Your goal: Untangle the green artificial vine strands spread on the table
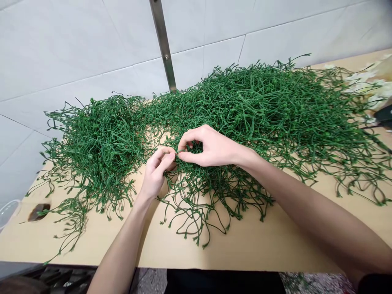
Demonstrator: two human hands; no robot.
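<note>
My left hand (158, 169) is closed in a pinch near the middle of the table, palm side toward me. Tip to tip with it, my right hand (208, 147) also pinches, thumb and forefinger pressed together. Between the fingertips is a thin green plastic stem, mostly covered by the fingers. Beneath and behind the right hand spreads a large heap of green artificial stems (254, 102), thin and curly with small forked tips. A smaller pile of the same stems (104, 143) lies left of my left hand. Loose stems (196, 216) fan out toward me below the hands.
The light wooden table (245, 249) has a round hole (39, 212) at its left. White artificial flowers (370, 83) and a dark object (384, 116) lie at the far right. Behind stands a tiled wall (76, 41) with a metal upright (163, 45).
</note>
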